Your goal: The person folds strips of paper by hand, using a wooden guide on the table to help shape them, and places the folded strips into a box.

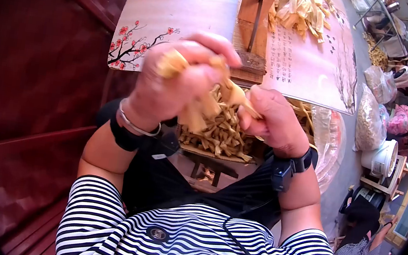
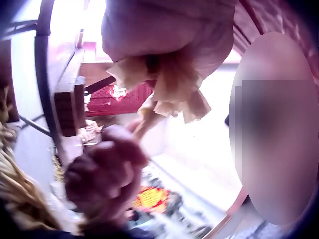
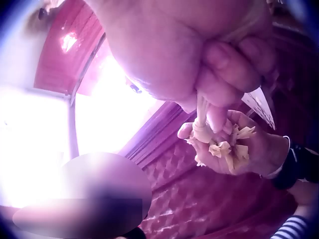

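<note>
Several pale yellow strips [image 1: 201, 111] are bunched in the left hand [image 1: 177, 77], whose fingers curl round them. The right hand [image 1: 277, 119], beside it, pinches one end of a strip [image 1: 238, 100] that stretches between the two hands. In the left wrist view, folded strip ends [image 2: 177, 92] hang below the left hand [image 2: 169, 30], with the right hand [image 2: 107, 174] lower down. A looped or knotted part [image 3: 202, 130] shows just under the right hand [image 3: 199, 59] in the right wrist view; the left hand [image 3: 259, 144] cups the loose ends [image 3: 229, 152].
Below the hands lies a heap of short knotted strips [image 1: 221, 135]. A wooden block with a metal rod [image 1: 255, 23] stands on the patterned table [image 1: 178, 10], with more strips [image 1: 302, 9] beyond. Bags [image 1: 370, 118], a white bucket [image 1: 383, 157] and other people are at the right.
</note>
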`<state>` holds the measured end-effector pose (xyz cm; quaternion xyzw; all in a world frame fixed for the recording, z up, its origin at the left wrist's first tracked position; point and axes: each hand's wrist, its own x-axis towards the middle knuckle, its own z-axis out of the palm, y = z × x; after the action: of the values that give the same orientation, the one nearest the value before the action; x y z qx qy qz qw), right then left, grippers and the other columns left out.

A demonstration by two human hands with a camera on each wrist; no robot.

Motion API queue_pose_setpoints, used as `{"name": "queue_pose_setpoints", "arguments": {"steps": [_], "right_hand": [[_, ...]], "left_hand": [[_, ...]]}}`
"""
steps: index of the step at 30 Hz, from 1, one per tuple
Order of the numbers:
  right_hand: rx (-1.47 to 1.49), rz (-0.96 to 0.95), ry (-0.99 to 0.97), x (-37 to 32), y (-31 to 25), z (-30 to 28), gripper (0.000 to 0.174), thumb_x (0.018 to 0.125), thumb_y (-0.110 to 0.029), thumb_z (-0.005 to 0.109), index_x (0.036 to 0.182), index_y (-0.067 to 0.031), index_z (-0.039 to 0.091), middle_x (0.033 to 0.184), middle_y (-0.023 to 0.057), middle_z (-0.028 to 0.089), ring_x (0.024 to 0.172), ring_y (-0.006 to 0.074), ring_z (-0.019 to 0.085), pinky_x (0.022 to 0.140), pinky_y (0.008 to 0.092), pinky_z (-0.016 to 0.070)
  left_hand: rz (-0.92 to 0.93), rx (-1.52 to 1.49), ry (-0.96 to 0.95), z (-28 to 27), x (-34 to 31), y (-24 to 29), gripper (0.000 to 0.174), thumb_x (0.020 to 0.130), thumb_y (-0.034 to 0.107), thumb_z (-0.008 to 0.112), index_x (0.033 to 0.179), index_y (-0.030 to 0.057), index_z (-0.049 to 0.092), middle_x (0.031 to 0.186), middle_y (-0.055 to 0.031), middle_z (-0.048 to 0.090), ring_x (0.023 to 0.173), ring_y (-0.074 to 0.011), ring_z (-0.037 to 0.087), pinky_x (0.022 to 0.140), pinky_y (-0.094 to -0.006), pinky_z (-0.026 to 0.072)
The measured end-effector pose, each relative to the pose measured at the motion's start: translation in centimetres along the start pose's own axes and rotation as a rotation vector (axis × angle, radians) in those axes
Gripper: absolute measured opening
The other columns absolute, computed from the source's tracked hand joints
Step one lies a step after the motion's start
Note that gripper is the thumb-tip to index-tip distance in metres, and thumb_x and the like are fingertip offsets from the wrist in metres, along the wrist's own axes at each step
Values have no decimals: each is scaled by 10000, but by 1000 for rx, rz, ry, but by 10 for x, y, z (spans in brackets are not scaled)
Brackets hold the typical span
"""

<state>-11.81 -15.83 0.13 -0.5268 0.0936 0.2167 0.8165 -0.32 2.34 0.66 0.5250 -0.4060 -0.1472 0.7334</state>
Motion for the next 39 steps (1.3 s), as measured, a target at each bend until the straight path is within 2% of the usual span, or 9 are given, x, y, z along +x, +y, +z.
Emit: {"name": "queue_pose_setpoints", "arguments": {"steps": [5,6,13,18,21,26,30,33,39], "right_hand": [[-86,-108,117,-1,-4,0,467,973,-426,484,746,-44,628,539,-42,396,472,50,298,460,212,240],[-76,-112,133,1,-4,0,450,970,-415,497,750,-45,630,543,-42,402,479,50,305,463,211,244],[-433,-131,296,-2,-12,9,337,920,-327,615,850,-4,684,657,-24,570,607,38,469,539,190,359],[-644,-465,688,-2,-11,-8,167,872,-166,685,880,0,684,638,-24,590,594,31,473,532,203,377],[-878,-556,884,8,-21,-9,140,857,-160,697,879,-23,674,576,-7,552,533,42,452,495,209,360],[-1324,-571,1109,47,-17,-36,238,848,-324,682,792,-95,645,651,83,649,576,246,637,539,371,468],[-1079,-666,1209,39,-15,-57,189,825,-219,737,834,-61,633,652,53,645,573,143,606,560,269,474],[-767,-979,1093,39,-4,-49,133,845,-125,723,852,-34,625,753,11,646,639,40,543,553,187,434],[-814,-1524,935,39,-65,-6,105,856,-94,702,855,-24,624,773,29,639,631,60,547,555,193,435]], "left_hand": [[-124,-27,103,-4,4,-5,140,885,81,626,951,-40,651,933,-74,665,835,-91,607,752,-239,502],[-218,36,74,-7,-1,-15,250,895,181,639,1055,-10,624,882,-63,636,662,-38,527,578,-184,446],[-549,-237,-16,-2,-3,-8,106,822,38,678,914,7,635,769,6,613,698,-51,568,620,-201,469],[-239,125,105,-4,8,-19,39,843,62,642,875,41,651,726,22,598,636,-32,553,561,-194,450],[-346,198,177,-1,24,-24,83,854,84,638,910,29,666,735,0,627,647,-40,577,565,-200,467],[-270,644,194,6,38,-56,119,839,123,671,912,29,676,750,17,623,686,-42,543,626,-222,476],[-246,617,244,-2,34,-56,95,839,84,658,915,27,668,763,7,626,686,-50,562,615,-223,483],[-112,341,162,-12,16,-39,95,843,48,644,933,25,659,795,-1,632,696,-52,577,608,-212,480],[-171,272,-766,-1,-1,-31,178,812,179,715,893,36,648,788,-88,665,695,-204,644,635,-317,503]]}}
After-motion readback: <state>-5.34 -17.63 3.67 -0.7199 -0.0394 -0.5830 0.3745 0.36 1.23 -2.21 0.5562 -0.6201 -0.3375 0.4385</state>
